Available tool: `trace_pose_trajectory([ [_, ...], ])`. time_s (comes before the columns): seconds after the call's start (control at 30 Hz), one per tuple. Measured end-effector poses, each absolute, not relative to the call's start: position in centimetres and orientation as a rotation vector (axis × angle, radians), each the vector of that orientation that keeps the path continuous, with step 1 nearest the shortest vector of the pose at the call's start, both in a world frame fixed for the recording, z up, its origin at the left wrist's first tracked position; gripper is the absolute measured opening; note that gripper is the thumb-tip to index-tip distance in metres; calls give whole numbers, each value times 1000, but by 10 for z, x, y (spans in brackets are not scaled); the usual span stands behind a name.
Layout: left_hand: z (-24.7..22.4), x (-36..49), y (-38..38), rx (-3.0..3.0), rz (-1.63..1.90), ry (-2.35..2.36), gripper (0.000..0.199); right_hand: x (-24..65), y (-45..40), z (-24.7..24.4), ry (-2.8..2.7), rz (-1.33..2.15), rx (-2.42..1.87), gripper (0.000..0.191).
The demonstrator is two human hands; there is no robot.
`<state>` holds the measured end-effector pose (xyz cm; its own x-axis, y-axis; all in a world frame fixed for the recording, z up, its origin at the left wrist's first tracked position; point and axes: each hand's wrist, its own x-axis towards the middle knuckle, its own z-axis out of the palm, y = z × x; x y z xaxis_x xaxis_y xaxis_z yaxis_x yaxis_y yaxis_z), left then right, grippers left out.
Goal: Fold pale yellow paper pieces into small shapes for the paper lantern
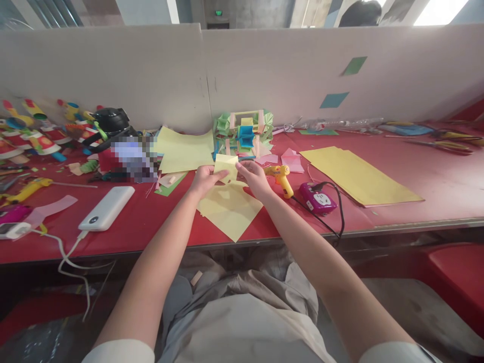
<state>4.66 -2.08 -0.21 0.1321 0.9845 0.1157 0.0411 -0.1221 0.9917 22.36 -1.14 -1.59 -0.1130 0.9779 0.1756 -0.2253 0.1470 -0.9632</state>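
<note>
A small piece of pale yellow paper point(226, 162) is held up between my two hands. My left hand point(206, 179) pinches its lower left side, thumb laid across the front. On the right edge, the thumb and fingers of my right hand point(254, 175) are closed. Beneath them a larger pale yellow sheet point(234, 214) lies on the red table, one corner toward me. Just behind stands a paper and stick model point(246, 135) with green fan shapes and a blue folded middle. A yellow glue gun point(284, 182) lies right of my right hand.
A purple power socket point(318, 199) with a black cord and yellow sheets point(363, 176) lie to the right. On the left are a white power bank point(107, 207) with a cable, a black-lidded object point(111, 123) and several paper figures point(38, 138). A grey partition point(113, 70) stands behind.
</note>
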Motion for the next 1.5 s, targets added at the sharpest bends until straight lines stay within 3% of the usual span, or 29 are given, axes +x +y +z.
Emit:
trace_pose_trajectory([
  [0.2,-4,50,-22,1441,1185,1107,54,223,-14,-18,-1444,1234,-878,42],
  [0.57,-1,49,-23,1398,1173,1080,50,225,-8,-18,-1330,1303,-831,40],
  [0.8,0,47,-23,1408,1146,1064,45,226,-4,-23,-1329,1129,-870,36],
  [1.5,-2,43,-20,1373,1100,1029,46,228,-8,-20,-1378,1080,-893,44],
])
